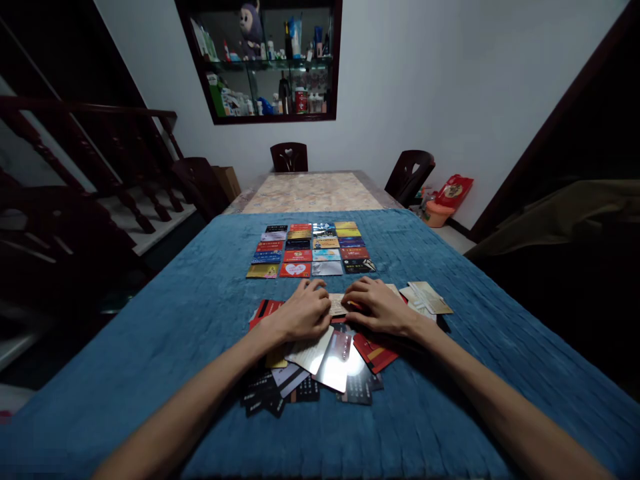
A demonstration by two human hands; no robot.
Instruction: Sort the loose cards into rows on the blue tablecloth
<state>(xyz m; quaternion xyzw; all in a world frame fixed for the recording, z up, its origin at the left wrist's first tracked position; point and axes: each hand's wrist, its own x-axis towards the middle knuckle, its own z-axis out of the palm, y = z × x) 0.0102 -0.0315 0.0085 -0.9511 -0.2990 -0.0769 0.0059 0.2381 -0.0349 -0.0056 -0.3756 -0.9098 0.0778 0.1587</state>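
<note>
Through the head view, I have a pale card (338, 305) lying in the gap between my left hand (307, 310) and right hand (376, 305); its long axis seems to run crosswise, from one set of fingers to the other, though the right hand, the nearer one, overlaps it. My left fingers are bent and close together over the heap; my right fingers arch downward with the thumb set apart. I cannot tell whether either hand pinches anything. On my side of the fingers fan out white cards (336, 365), with a red card (377, 353) just below the right palm. Beyond the fingertips, rows of cards (299, 256) lie on the cloth-covered tabletop (165, 313). Far past them, a wall cabinet (275, 121) holds a plush toy (251, 30) and bottles (285, 93); far off to the fingers' right, a red bag (454, 191) rests at an orange tub (438, 216), whose contents I cannot make out.
</note>
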